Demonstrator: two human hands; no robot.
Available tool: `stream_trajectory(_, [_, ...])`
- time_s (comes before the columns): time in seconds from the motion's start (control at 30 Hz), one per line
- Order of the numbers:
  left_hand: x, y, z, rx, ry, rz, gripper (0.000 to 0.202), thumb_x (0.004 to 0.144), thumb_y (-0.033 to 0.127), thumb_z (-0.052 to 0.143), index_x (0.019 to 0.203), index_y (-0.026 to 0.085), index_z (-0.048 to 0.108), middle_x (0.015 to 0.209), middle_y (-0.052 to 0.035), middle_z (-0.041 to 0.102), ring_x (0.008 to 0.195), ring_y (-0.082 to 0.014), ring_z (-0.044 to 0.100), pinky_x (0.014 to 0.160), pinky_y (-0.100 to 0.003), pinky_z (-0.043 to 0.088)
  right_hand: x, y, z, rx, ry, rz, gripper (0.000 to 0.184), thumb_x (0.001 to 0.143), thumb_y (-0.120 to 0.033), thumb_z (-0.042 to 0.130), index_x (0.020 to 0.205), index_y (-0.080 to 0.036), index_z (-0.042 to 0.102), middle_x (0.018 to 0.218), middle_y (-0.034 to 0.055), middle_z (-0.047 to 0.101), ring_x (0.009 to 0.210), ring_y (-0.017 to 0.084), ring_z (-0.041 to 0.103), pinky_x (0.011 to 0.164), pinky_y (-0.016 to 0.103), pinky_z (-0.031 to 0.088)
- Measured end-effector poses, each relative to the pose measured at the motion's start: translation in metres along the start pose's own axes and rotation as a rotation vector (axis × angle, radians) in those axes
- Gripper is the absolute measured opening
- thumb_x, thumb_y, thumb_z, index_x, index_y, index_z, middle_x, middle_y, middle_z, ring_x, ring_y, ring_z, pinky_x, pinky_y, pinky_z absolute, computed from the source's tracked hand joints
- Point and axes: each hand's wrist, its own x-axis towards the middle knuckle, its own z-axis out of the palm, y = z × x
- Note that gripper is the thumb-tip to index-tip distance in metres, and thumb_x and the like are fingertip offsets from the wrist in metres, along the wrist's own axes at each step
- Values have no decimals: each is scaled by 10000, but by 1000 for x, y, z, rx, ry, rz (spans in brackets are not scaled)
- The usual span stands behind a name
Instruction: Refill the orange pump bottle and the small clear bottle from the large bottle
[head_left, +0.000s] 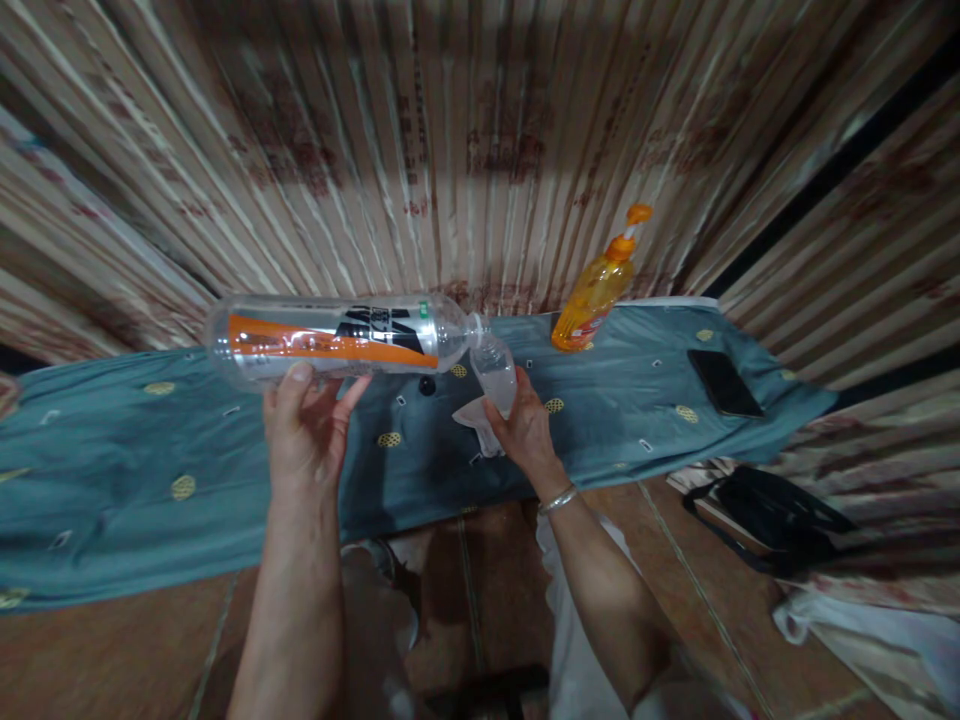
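Note:
My left hand (309, 415) grips a large clear plastic bottle (334, 338) with an orange, silver and black label. The bottle lies nearly level in the air, its neck to the right. My right hand (527, 425) is closed around a small clear plastic cup (495, 372), which tilts with its mouth against the bottle's neck. Whether liquid is passing between them I cannot tell. Below the cup, a whitish cloth or paper piece (478, 424) lies on the table. A small round black cap (427, 385) rests under the bottle's neck.
A yellow-orange pump bottle (591, 300) stands toward the back right of the green-blue tablecloth (225, 500). Farther right lies a black phone (724, 382). A black bag (780, 515) is beyond the front right edge. Part of another person's hand (7, 393) shows at the far left.

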Motion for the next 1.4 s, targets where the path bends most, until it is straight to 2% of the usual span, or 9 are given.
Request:
stream_trajectory(0.23, [1, -1, 0, 17, 6, 12, 462, 492, 344, 970, 836, 223, 685, 792, 31, 724, 807, -190, 704, 806, -415, 665, 1, -1, -2, 6, -26, 17, 646, 997, -455, 544, 1465, -20, 450, 1316, 289, 683, 1160, 369, 716, 1036, 559, 579])
stream_trajectory(0.43, [1, -2, -2, 32, -24, 18, 454, 540, 354, 951, 897, 224, 703, 867, 8, 748, 857, -202, 711, 846, -440, 653, 0, -1, -1, 9, -2, 6, 632, 1009, -472, 523, 1465, -40, 459, 1327, 276, 682, 1167, 356, 716, 1042, 540, 579])
stream_trajectory(0.83, [1, -2, 0, 4, -2, 5, 473, 495, 336, 973, 857, 208, 698, 838, 20, 720, 823, -186, 692, 799, -416, 662, 1, -1, -2, -3, -38, 27, 663, 997, -465, 547, 1488, -34, 428, 1318, 287, 681, 1165, 373, 709, 1019, 550, 579])
stream_trajectory(1.07, [1, -3, -2, 55, -17, 27, 445, 552, 377, 944, 889, 223, 698, 887, 0, 742, 881, -216, 704, 835, -423, 643, 0, -1, 0, 8, 5, 22, 644, 1007, -485, 526, 1481, -55, 451, 1315, 262, 689, 1149, 353, 717, 1022, 531, 585])
stream_trajectory(1.27, [1, -3, -1, 27, -7, 20, 469, 508, 365, 967, 864, 215, 700, 860, 5, 733, 830, -202, 703, 795, -418, 661, 0, -1, -1, 0, -4, 19, 650, 1001, -470, 532, 1463, -18, 461, 1306, 282, 688, 1147, 355, 722, 1027, 527, 588])
stream_trajectory(1.4, [1, -3, 0, 32, -9, 23, 452, 514, 356, 958, 862, 221, 704, 803, 9, 718, 812, -202, 699, 809, -422, 657, 0, -2, -2, 6, 1, 25, 640, 997, -470, 536, 1463, -36, 471, 1296, 268, 701, 1137, 359, 726, 1011, 535, 597])
